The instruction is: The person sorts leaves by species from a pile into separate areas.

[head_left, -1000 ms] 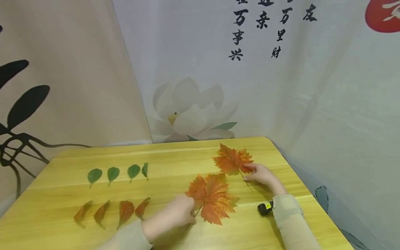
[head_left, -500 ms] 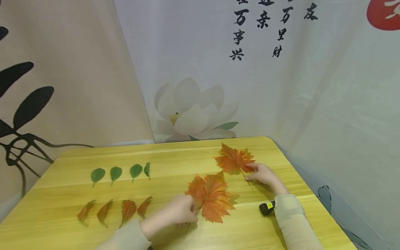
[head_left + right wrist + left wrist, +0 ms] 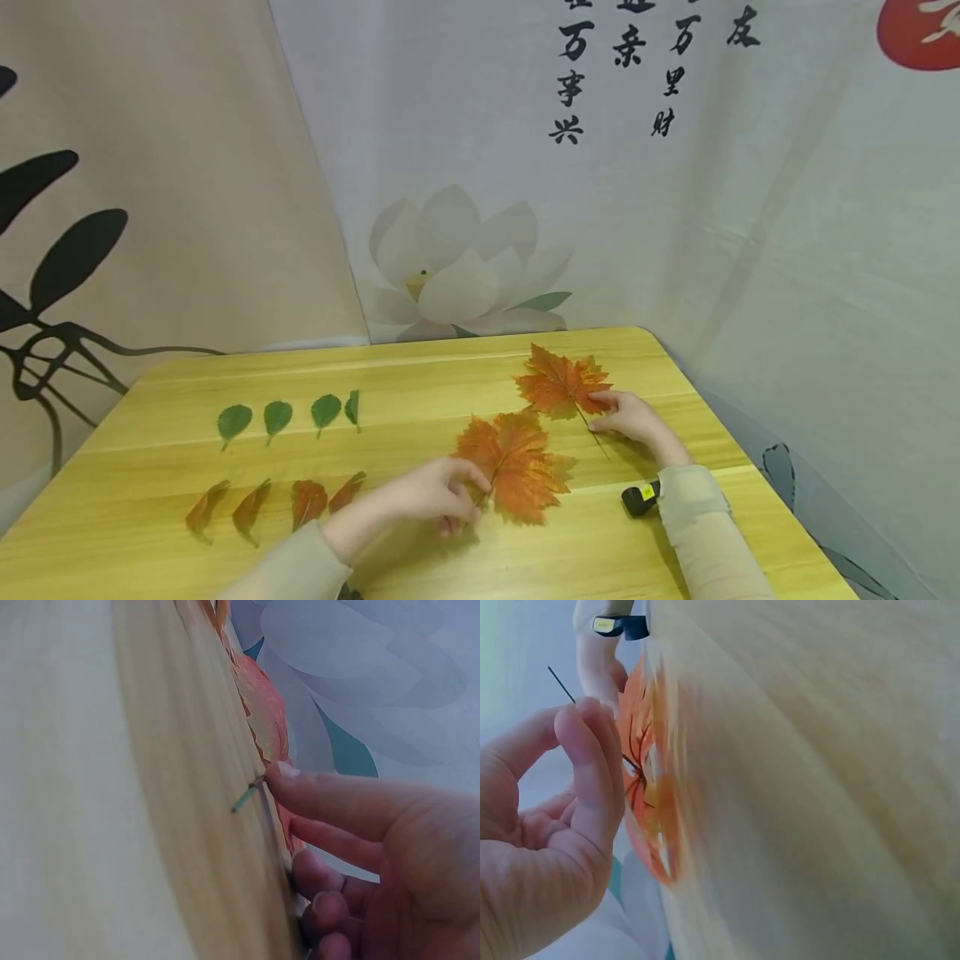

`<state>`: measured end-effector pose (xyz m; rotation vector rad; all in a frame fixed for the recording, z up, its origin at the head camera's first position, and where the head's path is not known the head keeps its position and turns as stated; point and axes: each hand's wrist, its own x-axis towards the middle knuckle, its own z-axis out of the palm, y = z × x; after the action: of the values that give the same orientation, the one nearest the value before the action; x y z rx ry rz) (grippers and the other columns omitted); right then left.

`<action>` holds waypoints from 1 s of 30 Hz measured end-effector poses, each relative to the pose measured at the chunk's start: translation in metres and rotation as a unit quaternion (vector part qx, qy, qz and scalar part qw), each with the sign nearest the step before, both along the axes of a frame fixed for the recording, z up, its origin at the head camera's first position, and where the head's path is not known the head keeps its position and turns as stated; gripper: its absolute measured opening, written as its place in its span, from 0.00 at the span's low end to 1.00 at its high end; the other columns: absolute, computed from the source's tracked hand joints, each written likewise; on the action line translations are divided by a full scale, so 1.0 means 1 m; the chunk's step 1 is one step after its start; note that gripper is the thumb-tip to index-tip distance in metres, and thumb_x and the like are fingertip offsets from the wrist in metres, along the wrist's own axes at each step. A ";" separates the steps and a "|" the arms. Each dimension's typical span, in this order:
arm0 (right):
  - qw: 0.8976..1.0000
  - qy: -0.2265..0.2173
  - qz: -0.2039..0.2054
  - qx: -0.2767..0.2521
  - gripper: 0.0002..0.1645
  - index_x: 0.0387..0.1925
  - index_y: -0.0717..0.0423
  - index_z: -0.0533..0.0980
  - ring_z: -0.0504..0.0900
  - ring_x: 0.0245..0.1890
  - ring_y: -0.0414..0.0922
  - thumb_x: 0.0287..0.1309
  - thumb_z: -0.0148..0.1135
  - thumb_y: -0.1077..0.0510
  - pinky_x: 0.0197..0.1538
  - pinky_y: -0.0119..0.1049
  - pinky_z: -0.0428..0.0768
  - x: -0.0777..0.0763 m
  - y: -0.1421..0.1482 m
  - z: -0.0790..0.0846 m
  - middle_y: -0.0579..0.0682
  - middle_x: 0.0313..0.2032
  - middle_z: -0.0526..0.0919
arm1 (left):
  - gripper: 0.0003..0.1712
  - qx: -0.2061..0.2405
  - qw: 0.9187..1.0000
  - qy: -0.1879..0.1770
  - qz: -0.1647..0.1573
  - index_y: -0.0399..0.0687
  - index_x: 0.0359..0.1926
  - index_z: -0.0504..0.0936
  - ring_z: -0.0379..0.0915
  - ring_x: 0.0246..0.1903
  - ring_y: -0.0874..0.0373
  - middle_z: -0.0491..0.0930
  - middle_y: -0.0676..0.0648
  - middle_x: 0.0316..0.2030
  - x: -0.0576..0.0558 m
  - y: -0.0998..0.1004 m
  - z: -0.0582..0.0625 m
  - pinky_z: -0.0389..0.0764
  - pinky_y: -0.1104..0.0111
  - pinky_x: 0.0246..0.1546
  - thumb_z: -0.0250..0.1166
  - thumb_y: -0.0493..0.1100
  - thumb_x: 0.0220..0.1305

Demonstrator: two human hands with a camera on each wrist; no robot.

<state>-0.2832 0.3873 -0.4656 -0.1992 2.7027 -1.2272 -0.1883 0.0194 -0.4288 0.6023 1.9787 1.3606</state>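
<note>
An orange maple leaf [image 3: 521, 467] lies in front of my left hand [image 3: 438, 496] in the head view. In the left wrist view, the thumb and fingers of that hand pinch its thin dark stem [image 3: 561, 684], whose end pokes out past the fingertips. Farther back on the right is a second orange maple leaf [image 3: 558, 383]. My right hand [image 3: 633, 425] holds this one near its base, index finger over the blade and thumb at the stem. The stem's tip [image 3: 244, 799] shows beyond the thumb in the right wrist view.
On the left of the yellow wooden table [image 3: 420, 375], several small green leaves [image 3: 277, 417] form a row. Nearer lies a row of curled reddish-brown leaves [image 3: 251, 508], partly covered by the left sleeve. A printed curtain [image 3: 465, 167] hangs behind the table.
The nearer maple leaf has shifted slightly right and away from me. My left index finger now reaches forward along its stem, and the sleeve covers more brown leaf. My right hand stays put.
</note>
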 end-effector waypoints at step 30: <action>1.000 0.000 0.001 0.009 0.40 0.65 0.65 0.67 0.61 0.13 0.38 0.53 0.72 0.57 0.21 0.31 0.66 0.000 0.000 -0.002 0.43 0.14 0.63 | 0.24 0.004 0.999 0.036 0.012 0.40 0.59 0.78 0.75 0.19 0.58 0.80 0.39 0.33 -0.010 -0.013 0.045 0.80 0.65 0.22 0.66 0.33 0.61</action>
<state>-0.2829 0.3872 -0.4676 -0.1988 2.7119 -1.2024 -0.1983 0.0068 -0.3838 0.6411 2.0437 1.3795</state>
